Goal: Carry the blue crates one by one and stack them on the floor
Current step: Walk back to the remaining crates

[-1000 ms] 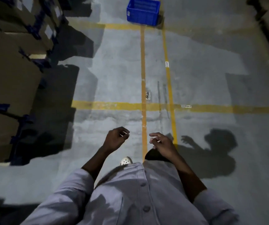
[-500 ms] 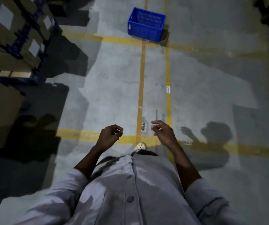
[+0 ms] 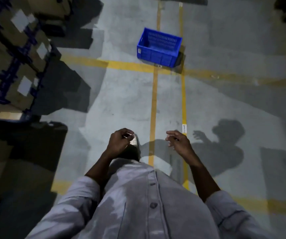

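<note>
1. Closest, a pale shirt (image 3: 138,195), sleeves ending near the elbows, probably to leave the forearms free for lifting.
2. Then the left hand (image 3: 119,142), held ahead of the waist, fingers loosely curled and gripping no crate; a pale speck at the tips, too small to name.
3. Across from it, the right hand (image 3: 178,142), fingers relaxed and half bent, grasping nothing; likely kept forward in readiness for a two-sided lift.
4. Just beyond the left hand, a pale shoe (image 3: 134,141) on the floor (image 3: 121,100), mid-stride by the look of it.
5. Further on, twin yellow lines (image 3: 153,109) running straight ahead, apparently used as a lane.
6. Far ahead, well apart from both hands, the blue crate (image 3: 159,47): upright, empty, alone on the floor at the crossing of the lines, nothing stacked on it. Either the base of the stack or the next to fetch; cannot tell which.
7. Off to the far left, racks (image 3: 18,57) of cartons, clear of the path.
</note>
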A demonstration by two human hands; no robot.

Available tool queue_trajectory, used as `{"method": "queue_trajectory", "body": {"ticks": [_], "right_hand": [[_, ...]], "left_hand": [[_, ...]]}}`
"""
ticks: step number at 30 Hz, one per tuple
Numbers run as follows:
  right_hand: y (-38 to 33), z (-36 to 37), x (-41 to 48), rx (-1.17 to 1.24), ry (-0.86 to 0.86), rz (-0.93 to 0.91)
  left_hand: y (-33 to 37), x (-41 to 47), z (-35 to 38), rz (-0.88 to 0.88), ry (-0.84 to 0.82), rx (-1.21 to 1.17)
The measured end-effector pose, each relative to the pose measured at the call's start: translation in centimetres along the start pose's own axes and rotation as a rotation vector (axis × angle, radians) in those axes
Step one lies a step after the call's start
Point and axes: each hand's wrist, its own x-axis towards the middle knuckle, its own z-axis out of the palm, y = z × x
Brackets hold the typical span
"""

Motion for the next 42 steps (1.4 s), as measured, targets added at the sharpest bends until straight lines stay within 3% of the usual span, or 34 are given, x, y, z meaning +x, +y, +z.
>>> {"method": "queue_trajectory", "body": {"ticks": [7, 13, 19, 25, 30, 42], "right_hand": [[-12.6, -2.4, 13.0, 0.087, 0.096, -0.013], [-17.0, -5.3, 23.2, 0.166, 0.127, 0.096], [-21.1, -8.4, 37.7, 0.206, 0.094, 0.085], [-28.7, -15.6, 54.4, 0.206, 0.212, -0.008], [-34.1, -17.7, 64.0, 0.226, 0.192, -0.006], [-40.7, -21.3, 82.2, 0.204, 0.239, 0.193]], "left_hand": [[10.1, 18.9, -7.2, -0.01, -0.115, 0.045], [16.0, 31.3, -7.9, -0.002, -0.185, 0.094], [19.3, 44.0, -6.6, -0.052, -0.178, 0.081], [28.2, 56.5, -6.4, -0.055, -0.061, -0.023], [33.6, 65.5, -7.1, -0.069, -0.025, -0.084], [41.0, 91.3, -9.6, -0.133, -0.038, -0.132]]}}
